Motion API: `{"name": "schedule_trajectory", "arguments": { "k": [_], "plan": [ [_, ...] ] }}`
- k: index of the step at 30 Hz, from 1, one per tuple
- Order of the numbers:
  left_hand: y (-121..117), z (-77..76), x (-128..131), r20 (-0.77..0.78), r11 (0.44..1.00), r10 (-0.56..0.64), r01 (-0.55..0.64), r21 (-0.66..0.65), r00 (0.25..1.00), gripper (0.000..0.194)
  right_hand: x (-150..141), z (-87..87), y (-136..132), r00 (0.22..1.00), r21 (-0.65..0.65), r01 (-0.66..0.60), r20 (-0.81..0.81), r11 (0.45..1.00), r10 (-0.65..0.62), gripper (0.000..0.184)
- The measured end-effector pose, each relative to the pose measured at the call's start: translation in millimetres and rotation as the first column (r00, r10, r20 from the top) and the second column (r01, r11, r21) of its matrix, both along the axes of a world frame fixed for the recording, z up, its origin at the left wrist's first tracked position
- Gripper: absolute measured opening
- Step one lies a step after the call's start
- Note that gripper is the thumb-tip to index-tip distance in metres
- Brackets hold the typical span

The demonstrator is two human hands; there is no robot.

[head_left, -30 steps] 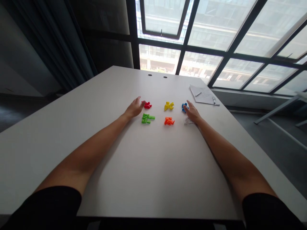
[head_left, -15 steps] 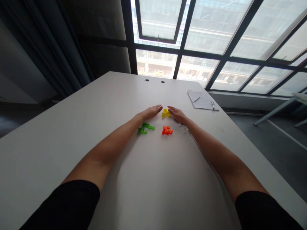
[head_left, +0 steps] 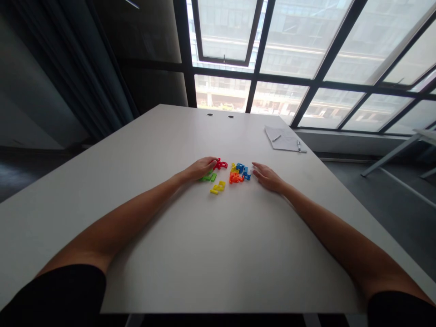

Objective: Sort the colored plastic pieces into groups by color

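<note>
From where I stand, a person sits at a pale counter [head_left: 143,181] with both bare forearms stretched out, sleeves in black at the bottom edge of the view. Near the middle of the counter lies a tight cluster of small plastic puzzle pieces. The left hand [head_left: 199,169] rests palm down at the cluster's left side, its fingers [head_left: 211,161] curved over the pieces and reaching the red piece [head_left: 221,164]. Whether they grip anything is hard to say. The green piece [head_left: 208,177] is partly covered by that hand, so its full shape is lost. The right hand [head_left: 267,177] lies flatter, its fingers [head_left: 257,166] extended and slightly spread, their tips just beside the cluster with nothing visibly held. The blue piece [head_left: 242,169] and the orange piece [head_left: 235,178] sit together mid-cluster, touching or overlapping, with a yellow piece [head_left: 233,169] mostly hidden behind them. A second yellow piece [head_left: 218,187] lies just in front, slightly apart. A faint, possibly clear piece [head_left: 253,170] near the right fingertips is hard to make out. Farther along the counter, a sheet of paper [head_left: 282,138] carries a pen [head_left: 299,145].
</note>
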State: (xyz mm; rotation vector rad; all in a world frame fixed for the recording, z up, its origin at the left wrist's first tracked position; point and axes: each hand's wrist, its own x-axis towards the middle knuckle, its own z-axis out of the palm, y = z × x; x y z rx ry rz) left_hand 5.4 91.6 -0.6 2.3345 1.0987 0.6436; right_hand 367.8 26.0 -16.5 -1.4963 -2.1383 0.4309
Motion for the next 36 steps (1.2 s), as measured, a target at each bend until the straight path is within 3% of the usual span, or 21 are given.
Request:
{"name": "schedule_trajectory", "arguments": {
  "k": [5,11,18,24,29,33,36],
  "plan": [
    [-8.4,-8.4,19.4,-0.07,0.997,-0.069,0.071,0.015,0.995,0.094,-47.8,-0.1,0.2,0.995,0.034,-0.084,0.057,0.996,0.082,0.079],
    [-29.6,-4.8,29.8,-0.004,0.981,-0.188,0.188,0.052,0.982,0.088,-90.0,-2.1,-12.7,0.984,0.159,-0.17,0.074,0.972,0.16,0.088],
    [-60.4,-2.7,22.8,0.088,0.988,-0.143,0.138,0.063,0.986,0.093,-90.9,-7.1,-32.0,0.978,0.252,-0.176,-0.07,0.952,0.199,0.074],
    [-67.9,0.8,30.8,0.284,0.997,-0.081,0.083,0.007,0.955,0.059,-92.0,-4.1,-38.2,0.954,0.284,-0.105,-0.242,0.953,0.177,0.051],
    [-71.7,6.4,39.0,0.413,0.994,-0.048,0.083,-0.067,0.909,0.046,-99.6,3.9,-41.5,0.917,0.182,-0.017,-0.389,0.983,0.088,0.04],
    [-70.7,11.3,23.1,0.372,0.995,-0.083,0.098,-0.023,0.924,0.046,-96.5,12.6,-43.1,0.856,0.106,-0.086,-0.5,0.991,0.128,0.04],
    [-71.9,10.1,0.6,0.247,0.997,-0.073,0.063,0.05,0.966,0.048,-82.6,16.3,-46.7,0.881,0.111,-0.116,-0.447,0.987,0.154,0.04]
  ]
}}
